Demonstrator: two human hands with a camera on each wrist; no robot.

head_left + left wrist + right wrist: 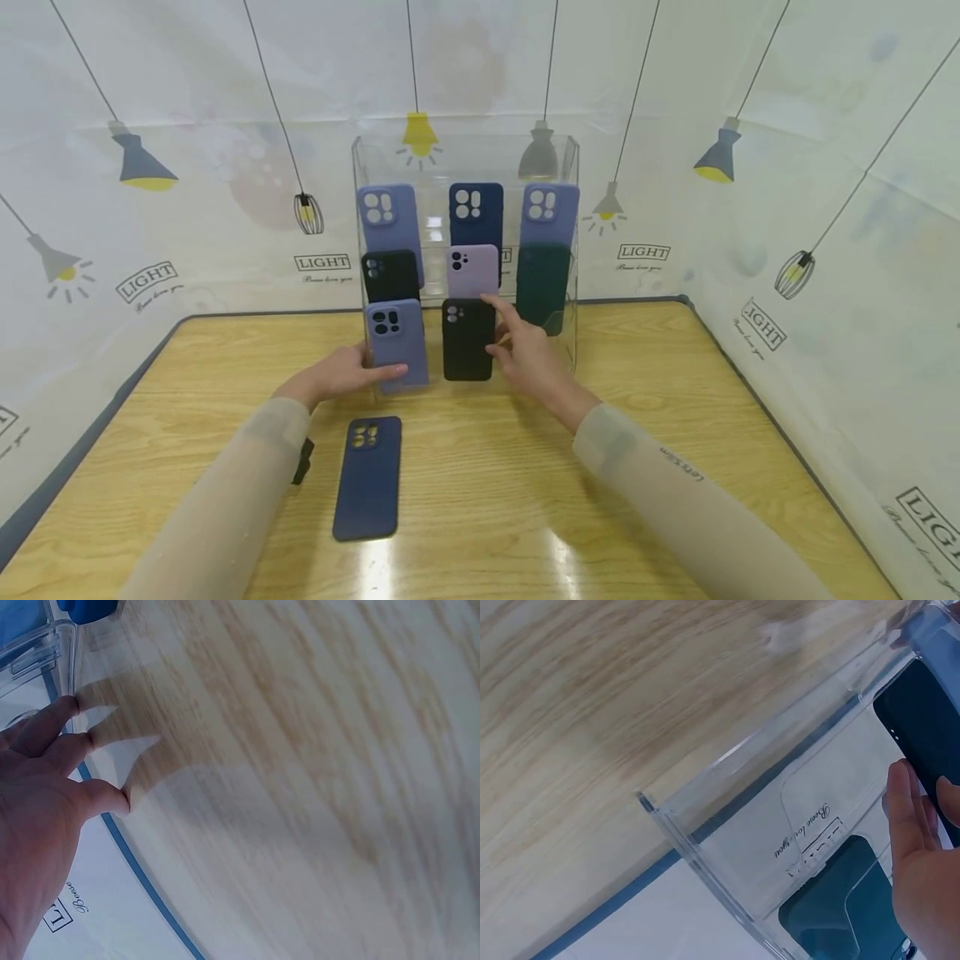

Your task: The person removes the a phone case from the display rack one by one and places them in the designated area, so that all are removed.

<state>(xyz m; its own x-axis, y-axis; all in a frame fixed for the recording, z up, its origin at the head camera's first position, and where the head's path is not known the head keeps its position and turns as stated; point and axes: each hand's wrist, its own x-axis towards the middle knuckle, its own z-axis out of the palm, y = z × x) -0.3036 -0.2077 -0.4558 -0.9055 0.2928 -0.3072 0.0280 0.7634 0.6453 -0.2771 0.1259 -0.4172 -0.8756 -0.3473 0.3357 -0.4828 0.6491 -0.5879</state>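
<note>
A clear acrylic display stand (573,354) holds several phone cases in three tiers. In its lowest tier, a black phone case (468,346) stands in the middle, camera cutouts up; my right hand (528,350) grips its right side, index finger by the top corner and thumb at the edge. The right wrist view has this dark case (922,724) beside the fingers. To its left stands a light blue case (408,342). My left hand (341,372) is at the stand's lower left side, its thumb stretched across the light blue case in the head view.
A navy phone case (367,483) lies flat on the wooden table (480,517), near my left forearm. Above sit a lilac case (476,268), a green case (542,287) and a navy case (487,225). A lamp-printed wall covering (247,150) surrounds the table's back and sides.
</note>
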